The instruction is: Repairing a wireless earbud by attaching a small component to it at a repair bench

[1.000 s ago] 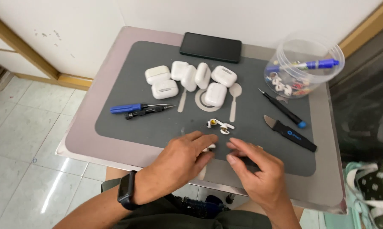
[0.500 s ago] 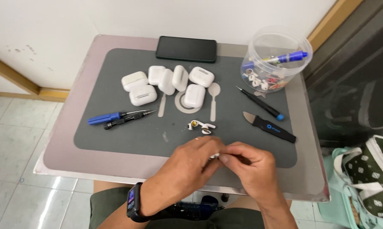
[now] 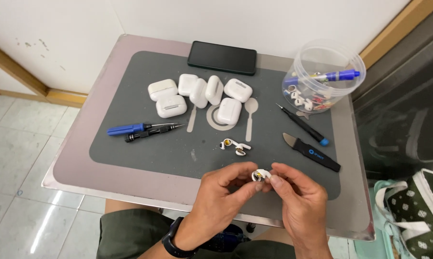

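Earbud (image 3: pixel 260 175), small, white and glossy, sat pinched between both hands just above the mat's near edge. Its stem lay roughly crosswise, left hand (image 3: pixel 222 196) gripping one end, right hand (image 3: pixel 298 196) the other (fingers curled tight, neither nearer). Loose earbud parts (image 3: pixel 235 147) lay just beyond the fingertips.

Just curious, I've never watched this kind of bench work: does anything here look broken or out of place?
Yes: the small white earbud pinched between the left hand and right hand looks split open. Another earbud lies in separate pieces on the grey mat. The white cases sit jumbled, some tipped.
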